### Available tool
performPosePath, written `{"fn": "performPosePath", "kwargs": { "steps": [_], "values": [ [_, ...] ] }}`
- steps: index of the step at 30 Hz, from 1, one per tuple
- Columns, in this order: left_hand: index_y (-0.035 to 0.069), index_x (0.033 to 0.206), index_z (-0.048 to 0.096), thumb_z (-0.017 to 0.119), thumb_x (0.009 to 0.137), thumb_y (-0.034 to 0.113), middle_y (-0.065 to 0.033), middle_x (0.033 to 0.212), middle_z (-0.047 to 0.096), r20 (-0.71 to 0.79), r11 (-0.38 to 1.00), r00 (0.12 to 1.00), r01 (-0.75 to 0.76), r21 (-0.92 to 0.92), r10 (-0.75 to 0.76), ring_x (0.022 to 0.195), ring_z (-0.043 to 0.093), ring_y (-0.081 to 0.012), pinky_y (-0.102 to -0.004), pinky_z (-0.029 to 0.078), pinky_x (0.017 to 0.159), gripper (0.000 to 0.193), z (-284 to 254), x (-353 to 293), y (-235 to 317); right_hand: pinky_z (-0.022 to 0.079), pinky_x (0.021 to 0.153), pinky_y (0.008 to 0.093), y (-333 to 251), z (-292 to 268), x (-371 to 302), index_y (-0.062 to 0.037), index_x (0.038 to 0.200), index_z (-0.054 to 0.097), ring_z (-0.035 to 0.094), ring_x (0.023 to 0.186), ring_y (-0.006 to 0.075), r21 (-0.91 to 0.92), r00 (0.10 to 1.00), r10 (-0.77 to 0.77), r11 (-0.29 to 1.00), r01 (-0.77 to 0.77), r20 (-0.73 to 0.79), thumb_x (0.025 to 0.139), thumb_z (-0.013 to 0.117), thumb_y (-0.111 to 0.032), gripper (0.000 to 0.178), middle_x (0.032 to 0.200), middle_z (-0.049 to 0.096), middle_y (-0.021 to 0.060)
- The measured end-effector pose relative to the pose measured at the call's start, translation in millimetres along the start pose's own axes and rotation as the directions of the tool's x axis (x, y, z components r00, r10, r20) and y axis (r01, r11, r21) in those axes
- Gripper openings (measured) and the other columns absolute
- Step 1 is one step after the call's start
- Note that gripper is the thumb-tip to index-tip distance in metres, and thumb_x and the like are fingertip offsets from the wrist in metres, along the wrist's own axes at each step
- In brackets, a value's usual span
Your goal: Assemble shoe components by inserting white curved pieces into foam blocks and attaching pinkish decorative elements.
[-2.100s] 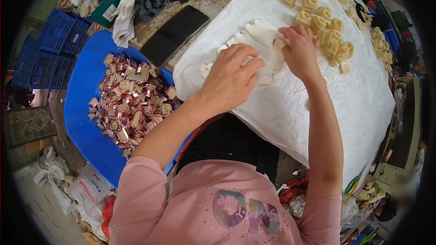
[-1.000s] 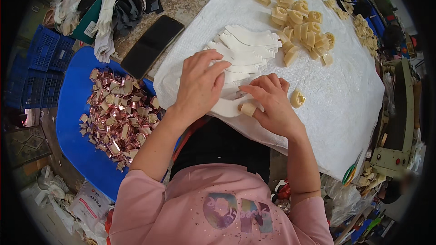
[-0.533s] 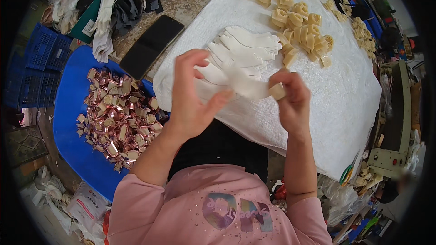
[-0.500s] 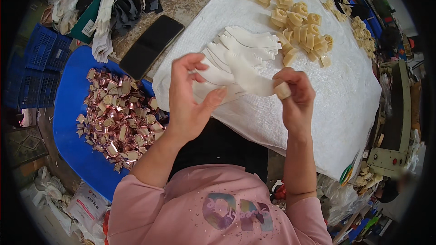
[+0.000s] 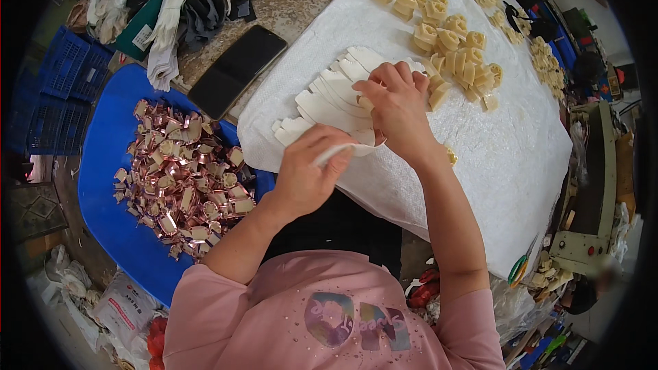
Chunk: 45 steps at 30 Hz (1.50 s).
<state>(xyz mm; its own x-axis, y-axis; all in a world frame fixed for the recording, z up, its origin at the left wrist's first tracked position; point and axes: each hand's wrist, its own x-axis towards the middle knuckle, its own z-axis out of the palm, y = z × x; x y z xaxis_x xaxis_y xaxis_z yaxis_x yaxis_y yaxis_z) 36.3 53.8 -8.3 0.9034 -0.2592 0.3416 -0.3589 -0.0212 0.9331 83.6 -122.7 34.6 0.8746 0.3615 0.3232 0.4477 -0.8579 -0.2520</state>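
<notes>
- crates [image 5: 51, 106], blue and latticed, stand at the far left edge beside the table.
- blue tray [image 5: 113, 223] lies left of the person and carries a heap of shiny rose-gold wrapped pieces [image 5: 185, 181].
- dark phone [image 5: 236, 70] rests face up on the speckled table [image 5: 301, 3], just above the tray and beside folded white gloves [image 5: 166, 38].
- left hand [image 5: 308, 175] is curled, thumb and fingers pinched on the near end of a white paper strip [image 5: 336, 153]; the hand hovers over the near edge of the white cloth [image 5: 507, 157].
- fanned stack of white strips [image 5: 329, 99] lies on the cloth just beyond the left hand, its pieces overlapping.
- right hand [image 5: 397, 109] is closed with fingers bent down, resting on the right end of the fanned stack; it grips the far end of the strip, and a small tan piece shows at its fingertips.
- tan folded pieces [image 5: 449, 48] lie in a loose cluster on the cloth beyond the right hand, more along the far right rim.
- grey machine [image 5: 589, 219] stands at the right edge.
</notes>
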Motion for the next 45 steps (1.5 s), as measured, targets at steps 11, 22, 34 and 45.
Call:
{"fn": "performPosePath", "kwargs": {
  "steps": [11, 22, 34, 45],
  "values": [
    [-0.002, 0.092, 0.062, 0.057, 0.088, 0.011, -0.0147, 0.093, 0.063, 0.088, 0.959, 0.986, -0.159, 0.236, 0.142, 0.084, 0.06, -0.0286, -0.0336, 0.047, 0.076, 0.015, 1.0, -2.5, -11.0, 0.031, 0.087, 0.041, 7.9, 21.8, 2.6, -0.0066, 0.082, 0.059, 0.046, 0.093, 0.0265, 0.057, 0.998, 0.024, 0.998, -0.027, 0.05, 0.057, 0.063, 0.008, 0.029, 0.09, 0.052, 0.0077],
    [-0.002, 0.099, 0.061, 0.049, 0.093, 0.011, -0.0081, 0.081, 0.061, -0.065, 0.99, 0.991, 0.115, -0.078, -0.12, 0.074, 0.056, -0.0167, -0.0291, 0.045, 0.068, 0.019, 4.6, -3.1, -3.9, 0.046, 0.073, 0.0299, -16.8, -39.3, -96.0, -0.001, 0.091, 0.055, 0.056, 0.087, 0.0245, 0.776, 0.982, 0.132, 0.602, -0.188, 0.136, 0.078, 0.054, 0.009, 0.017, 0.087, 0.06, 0.0099],
    [-0.004, 0.117, 0.049, 0.044, 0.098, 0.016, -0.0028, 0.064, 0.053, 0.099, 0.737, 0.893, 0.42, -0.53, -0.438, 0.054, 0.045, -0.0066, -0.0192, 0.035, 0.05, 0.028, 26.8, 4.8, 20.2, 0.04, 0.075, 0.0383, -6.5, -35.1, -158.3, -0.0069, 0.094, 0.059, 0.051, 0.083, 0.0294, 0.509, 0.939, 0.324, 0.831, -0.223, -0.117, 0.073, 0.065, -0.001, 0.023, 0.077, 0.053, 0.0081],
    [-0.003, 0.117, 0.05, 0.044, 0.097, 0.016, -0.0048, 0.073, 0.057, 0.263, 0.647, 0.841, 0.534, -0.545, -0.473, 0.057, 0.048, -0.0078, -0.0212, 0.034, 0.05, 0.027, 66.6, 0.0, 23.3, 0.044, 0.069, 0.0389, 39.2, -25.7, -144.9, -0.0079, 0.094, 0.061, 0.057, 0.081, 0.03, 0.08, 0.718, 0.677, 0.734, -0.674, -0.164, 0.069, 0.069, -0.016, 0.027, 0.084, 0.059, 0.012]
  ]
}}
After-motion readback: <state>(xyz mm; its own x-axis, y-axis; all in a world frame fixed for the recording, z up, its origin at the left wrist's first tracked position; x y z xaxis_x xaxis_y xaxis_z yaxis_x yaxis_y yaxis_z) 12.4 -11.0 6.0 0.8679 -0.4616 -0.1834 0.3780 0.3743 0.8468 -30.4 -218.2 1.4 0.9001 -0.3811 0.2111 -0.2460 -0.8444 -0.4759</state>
